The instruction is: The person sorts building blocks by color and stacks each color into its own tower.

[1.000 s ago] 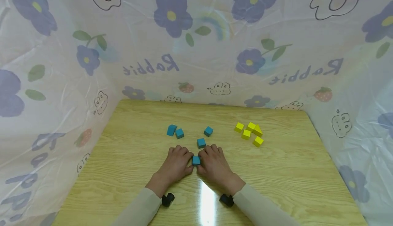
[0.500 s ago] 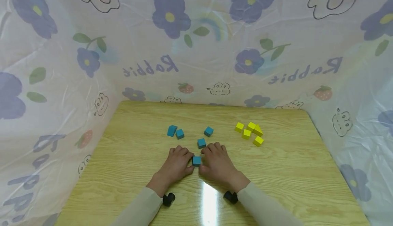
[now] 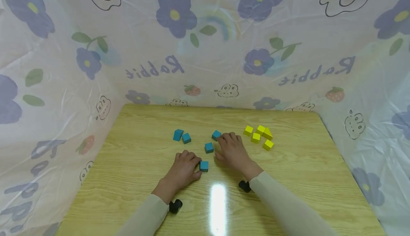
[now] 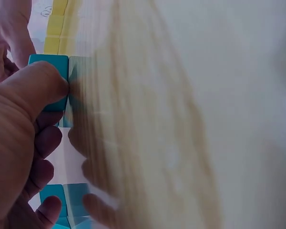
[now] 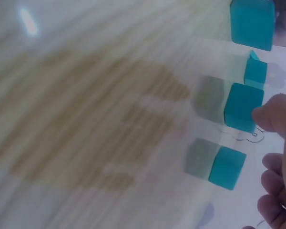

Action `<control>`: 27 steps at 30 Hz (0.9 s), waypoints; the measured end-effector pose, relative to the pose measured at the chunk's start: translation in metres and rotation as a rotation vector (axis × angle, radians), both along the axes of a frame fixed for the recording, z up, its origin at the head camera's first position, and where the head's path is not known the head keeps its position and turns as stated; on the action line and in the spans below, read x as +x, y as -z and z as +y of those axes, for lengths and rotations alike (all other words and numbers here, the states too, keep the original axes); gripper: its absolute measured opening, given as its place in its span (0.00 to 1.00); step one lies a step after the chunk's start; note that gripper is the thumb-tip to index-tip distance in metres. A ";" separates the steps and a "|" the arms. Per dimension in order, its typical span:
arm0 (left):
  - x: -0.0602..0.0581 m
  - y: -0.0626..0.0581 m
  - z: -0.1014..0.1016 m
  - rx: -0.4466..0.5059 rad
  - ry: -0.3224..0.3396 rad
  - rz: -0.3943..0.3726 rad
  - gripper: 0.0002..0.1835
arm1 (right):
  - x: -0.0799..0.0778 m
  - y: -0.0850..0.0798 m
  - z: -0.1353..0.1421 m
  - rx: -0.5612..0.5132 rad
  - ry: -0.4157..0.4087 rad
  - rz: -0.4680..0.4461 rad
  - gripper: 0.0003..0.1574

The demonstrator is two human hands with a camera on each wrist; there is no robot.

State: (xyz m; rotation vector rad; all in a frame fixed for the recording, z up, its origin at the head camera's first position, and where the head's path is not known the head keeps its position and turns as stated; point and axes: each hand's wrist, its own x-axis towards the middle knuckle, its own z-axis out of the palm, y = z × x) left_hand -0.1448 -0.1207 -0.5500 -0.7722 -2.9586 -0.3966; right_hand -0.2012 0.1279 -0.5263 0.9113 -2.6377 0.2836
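In the head view my left hand (image 3: 183, 169) holds a blue cube (image 3: 204, 166) at its left side, thumb and forefinger close against it. The left wrist view shows the thumb across this blue cube (image 4: 52, 59), with the other fingers bent below. My right hand (image 3: 234, 154) is over the table, its fingertips beside a farther blue cube (image 3: 216, 135). Its thumb and fingers are apart, with nothing seen between them. A nearer blue cube (image 3: 209, 147) sits just left of the right thumb. From the right wrist, the thumb overlaps a blue cube (image 5: 243, 107) in view.
A blue block with a slanted side (image 3: 178, 135) and another blue cube (image 3: 186, 138) lie at the back left. Several yellow blocks (image 3: 255, 137), one of them triangular, are grouped right of the right hand. Patterned curtains (image 3: 205, 51) enclose the wooden table (image 3: 153, 122).
My right hand has left the cube at my left hand and moved forward and right, toward the farther blue cube. The left hand stays at its cube.
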 end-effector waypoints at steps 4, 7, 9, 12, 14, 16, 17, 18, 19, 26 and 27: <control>0.000 0.000 -0.001 0.003 0.000 -0.004 0.22 | -0.007 0.002 -0.010 0.035 -0.014 -0.033 0.35; 0.000 -0.001 -0.001 0.004 -0.001 -0.007 0.22 | -0.010 0.004 -0.015 0.072 -0.002 -0.064 0.33; 0.001 -0.001 -0.001 0.005 -0.003 -0.006 0.22 | -0.011 0.006 -0.017 0.091 0.006 -0.078 0.31; 0.001 -0.002 -0.001 0.001 -0.003 -0.003 0.21 | -0.011 0.009 -0.018 0.091 0.008 -0.072 0.28; 0.001 -0.002 0.000 -0.006 -0.004 0.000 0.21 | -0.011 0.010 -0.018 0.087 0.003 -0.055 0.26; 0.001 -0.002 0.000 -0.009 -0.004 0.001 0.21 | -0.011 0.012 -0.018 0.085 -0.003 -0.037 0.24; 0.001 -0.002 0.000 -0.008 -0.005 0.001 0.21 | -0.011 0.012 -0.018 0.088 -0.004 -0.031 0.23; 0.001 -0.002 0.000 -0.007 -0.005 0.001 0.21 | -0.011 0.012 -0.017 0.091 -0.004 -0.029 0.22; 0.001 -0.002 0.001 -0.005 -0.005 0.001 0.21 | -0.011 0.012 -0.017 0.094 -0.004 -0.029 0.22; 0.001 -0.001 0.001 0.011 -0.008 -0.002 0.21 | -0.010 0.011 -0.007 0.083 0.009 0.017 0.19; 0.001 -0.001 0.001 0.010 -0.008 -0.005 0.21 | -0.010 0.011 -0.004 0.080 0.010 0.030 0.19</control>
